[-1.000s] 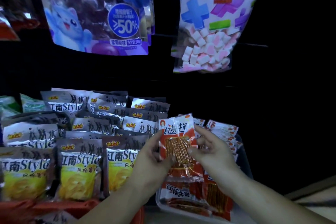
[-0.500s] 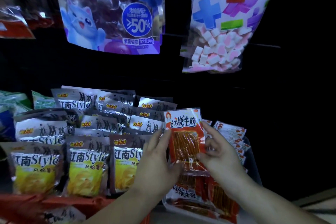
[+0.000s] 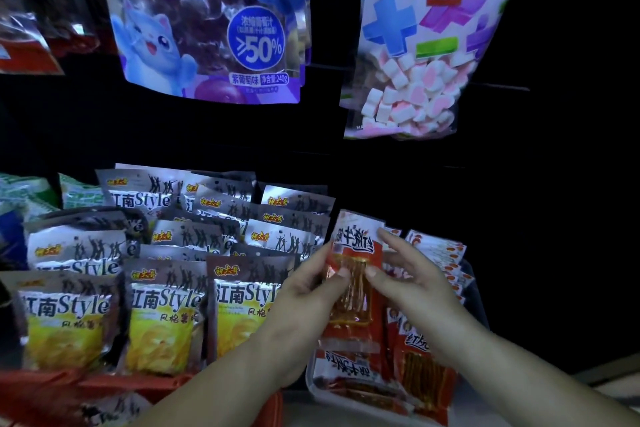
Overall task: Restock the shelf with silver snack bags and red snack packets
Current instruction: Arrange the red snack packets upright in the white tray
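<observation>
purple bag (image 3: 207,21) top cropped, shelf back dark

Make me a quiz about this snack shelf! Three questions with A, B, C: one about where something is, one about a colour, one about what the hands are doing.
1. Where does the marshmallow bag hang?
A. Left of the purple bag
B. Right of it
C. On the floor

2. What colour is the cartoon cat on the purple bag?
A. Green
B. Orange
C. Blue

3. How is the red snack packet held?
A. Left hand and right hand both pinch it
B. One hand only
C. Nobody touches it

Answers: 1 B, it hangs to the right of the purple bag; 2 C, the cat is blue; 3 A, fingers of both hands grip its sides.
</observation>
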Demonstrator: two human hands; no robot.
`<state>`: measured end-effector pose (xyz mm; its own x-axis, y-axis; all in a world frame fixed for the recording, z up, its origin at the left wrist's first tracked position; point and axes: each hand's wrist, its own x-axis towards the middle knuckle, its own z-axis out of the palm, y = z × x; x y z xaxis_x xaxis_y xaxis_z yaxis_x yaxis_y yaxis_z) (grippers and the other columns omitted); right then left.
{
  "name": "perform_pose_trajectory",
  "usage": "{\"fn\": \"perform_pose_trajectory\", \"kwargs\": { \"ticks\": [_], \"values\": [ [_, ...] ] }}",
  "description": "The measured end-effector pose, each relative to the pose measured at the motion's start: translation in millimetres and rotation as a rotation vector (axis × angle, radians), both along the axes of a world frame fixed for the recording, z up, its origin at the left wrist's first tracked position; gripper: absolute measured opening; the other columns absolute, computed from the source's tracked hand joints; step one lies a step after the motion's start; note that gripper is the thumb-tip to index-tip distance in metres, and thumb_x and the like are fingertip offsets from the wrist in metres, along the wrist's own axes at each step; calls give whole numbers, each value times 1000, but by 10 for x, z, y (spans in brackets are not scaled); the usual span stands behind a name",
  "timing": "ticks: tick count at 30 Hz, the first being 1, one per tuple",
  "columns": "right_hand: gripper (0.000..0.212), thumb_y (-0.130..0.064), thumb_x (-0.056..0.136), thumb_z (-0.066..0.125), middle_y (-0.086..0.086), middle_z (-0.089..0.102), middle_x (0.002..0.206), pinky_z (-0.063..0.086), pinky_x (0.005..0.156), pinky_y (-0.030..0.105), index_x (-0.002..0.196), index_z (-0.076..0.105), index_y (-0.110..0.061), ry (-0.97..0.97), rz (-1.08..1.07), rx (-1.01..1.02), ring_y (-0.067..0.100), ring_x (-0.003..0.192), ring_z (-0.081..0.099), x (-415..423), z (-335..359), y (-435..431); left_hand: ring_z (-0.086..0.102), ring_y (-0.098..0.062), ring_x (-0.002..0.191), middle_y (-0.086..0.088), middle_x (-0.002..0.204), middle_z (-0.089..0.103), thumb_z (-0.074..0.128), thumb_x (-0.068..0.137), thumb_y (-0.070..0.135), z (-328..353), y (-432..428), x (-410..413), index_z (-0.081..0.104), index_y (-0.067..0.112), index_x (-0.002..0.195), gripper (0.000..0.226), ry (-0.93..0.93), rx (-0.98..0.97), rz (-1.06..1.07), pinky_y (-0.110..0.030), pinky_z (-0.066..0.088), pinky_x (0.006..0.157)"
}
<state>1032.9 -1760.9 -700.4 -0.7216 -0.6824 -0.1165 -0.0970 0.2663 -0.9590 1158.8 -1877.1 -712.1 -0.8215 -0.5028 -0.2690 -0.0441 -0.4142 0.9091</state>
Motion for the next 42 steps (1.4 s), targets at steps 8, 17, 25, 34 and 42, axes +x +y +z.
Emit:
{"fn": "perform_pose_trajectory", "kwargs": {
  "ticks": [8,17,25,34,42],
  "values": [
    [58,-14,95,71,-6,73,99,60,86,30,130,49,-55,108,-53,-11,1,98,68,-6,-42,30,74,-17,95,9,103,76,67,96,5,-178,-33,22,44,38,148,65,-122,-239,84,-39,64,78],
    [68,-6,95,70,-18,51,117,50,64,17,138,45,-53,257,-30,114,2,82,59,-100,-245,97,62,-17,76,26,93,63,64,97,0,-188,11,30,40,45,150,73,-120,-474,113,-33,59,70],
    [46,-44,87,75,-9,72,109,63,77,32,130,61,-43,-104,2,-98,8,100,72,-115,15,2,60,4,111,27,120,62,62,96,4,-266,161,11,59,40,138,55,-17,-907,93,-22,54,97],
    [20,-17,100,66,8,66,100,48,60,23,110,63,-35,183,-53,239,17,68,58,-418,-373,2,57,6,113,25,121,60,59,95,11,-603,-4,-42,70,33,124,38,-149,-936,-33,-23,51,99],
    [47,7,89,62,-13,69,115,56,96,26,107,75,-33,78,509,640,-4,107,63,-447,-604,54,59,0,96,21,102,58,59,86,0,-807,-146,-77,67,31,99,35,-273,-984,67,-14,48,75]
  ]
}}
